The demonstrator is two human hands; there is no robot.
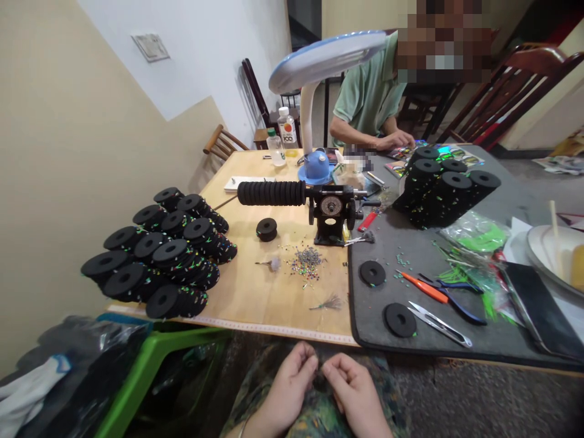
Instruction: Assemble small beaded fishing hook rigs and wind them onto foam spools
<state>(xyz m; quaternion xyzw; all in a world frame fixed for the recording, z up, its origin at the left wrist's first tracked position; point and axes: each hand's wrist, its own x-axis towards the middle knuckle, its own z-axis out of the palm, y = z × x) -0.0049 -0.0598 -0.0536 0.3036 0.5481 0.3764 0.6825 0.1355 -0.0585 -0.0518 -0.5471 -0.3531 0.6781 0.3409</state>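
Note:
Just in front of the table edge, over my lap, my left hand (292,382) is closed in a pinch. Close to its right, with a small gap between the fingertips, my right hand (354,389) pinches too. Whatever the fingers hold, if anything, is too small or too dark to name. On the wood beyond lie a brush-like bundle of pale fibres (329,302) and a pile of small beads (308,257). Behind them stands a black crank winder with a dial (331,207), its shaft carrying a row of black foam rings (272,193).
Stacks of black foam spools (171,252) fill the left side; more spools (449,188) stand at the right. Scissors (440,324), an orange-handled tool (422,286) and a phone (542,307) lie on the grey mat (374,331). Behind a lamp (314,167), a person (369,97) works.

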